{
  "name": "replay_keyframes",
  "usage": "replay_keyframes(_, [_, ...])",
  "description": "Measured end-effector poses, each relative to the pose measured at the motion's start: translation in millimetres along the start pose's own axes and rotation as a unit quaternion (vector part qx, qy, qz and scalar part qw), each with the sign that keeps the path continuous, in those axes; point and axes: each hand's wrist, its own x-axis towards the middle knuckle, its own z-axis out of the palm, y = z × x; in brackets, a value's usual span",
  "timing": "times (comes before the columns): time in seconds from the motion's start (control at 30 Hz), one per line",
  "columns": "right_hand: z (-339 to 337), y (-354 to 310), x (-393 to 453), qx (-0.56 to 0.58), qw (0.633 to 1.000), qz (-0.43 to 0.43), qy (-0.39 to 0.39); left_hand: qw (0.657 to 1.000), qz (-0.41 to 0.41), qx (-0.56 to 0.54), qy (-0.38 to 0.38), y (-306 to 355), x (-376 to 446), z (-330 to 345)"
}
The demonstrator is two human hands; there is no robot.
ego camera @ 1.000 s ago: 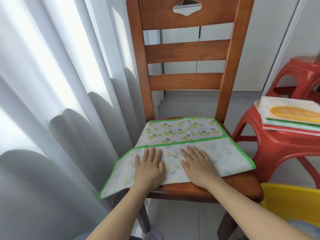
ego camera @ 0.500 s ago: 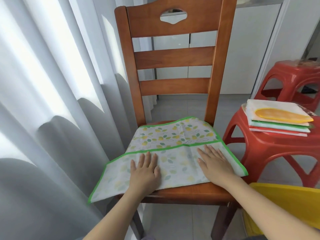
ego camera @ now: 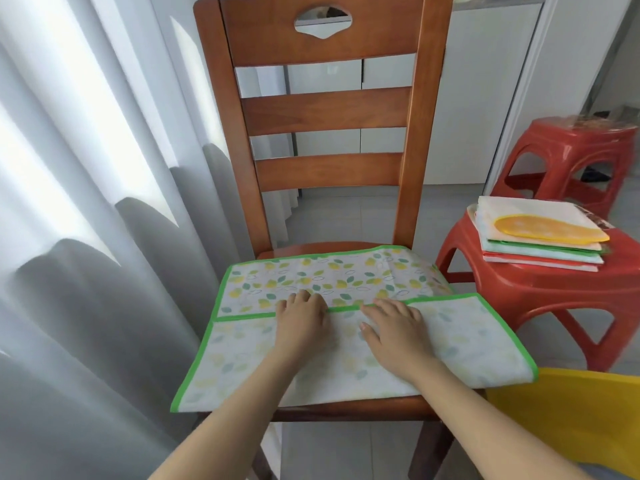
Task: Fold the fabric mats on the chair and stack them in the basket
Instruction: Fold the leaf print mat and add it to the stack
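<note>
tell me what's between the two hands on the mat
In the head view, only the mat itself: a bare strip of its pale folded-over layer, with the green edge crossing between the left hand and the right hand.

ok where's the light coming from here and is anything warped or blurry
Head view: daylight comes through the sheer curtain on the left, brightest in its upper folds, darker grey lower down. The wide lens bows the chair posts outward. The mat and both hands look sharp; the far red stool is softer, with glare on its top.
</note>
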Motion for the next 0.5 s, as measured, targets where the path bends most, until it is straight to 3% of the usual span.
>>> replay_keyframes(0.17, [4.8,2.0,-1.1,0.009,1.000,-0.004,0.020,0.998,-0.013,-0.061,0.000,-15.7,72.9,7.3])
replay_keyframes(0.33, [5.9,1.4,0.5,0.024,0.999,0.000,0.025,0.998,-0.031,-0.038,-0.027,-28.4,136.0,22.4])
replay_keyframes(0.5, [6.4,0.0,0.0,0.010,0.999,0.006,0.035,0.999,-0.044,0.000,-0.002,-23.9,160.0,16.2])
